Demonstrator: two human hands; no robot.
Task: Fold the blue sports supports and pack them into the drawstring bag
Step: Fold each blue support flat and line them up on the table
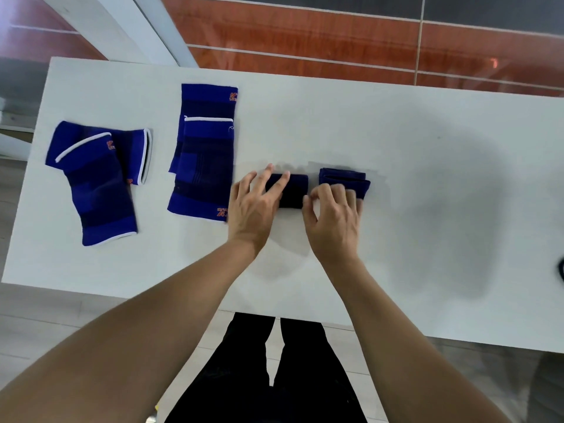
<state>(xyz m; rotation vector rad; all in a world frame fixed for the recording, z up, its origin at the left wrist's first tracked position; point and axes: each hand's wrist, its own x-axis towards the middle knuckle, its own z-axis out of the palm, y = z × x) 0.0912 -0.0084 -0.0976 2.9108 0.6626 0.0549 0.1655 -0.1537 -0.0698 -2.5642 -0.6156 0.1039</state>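
Two supports are folded: left hand [253,206] rests straight-fingered on the folded roll [293,189], right hand [332,218] grips the folded bundle [343,176] with curled fingers; unfolded supports [204,154] remain at left.

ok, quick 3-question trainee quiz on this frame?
1. True or false: the left hand rests on a folded support.
2. The unfolded supports lie: A) left of that hand, B) right of it, C) on the floor.
3. How many folded supports are on the table?
Key: 1 true; 2 A; 3 two.
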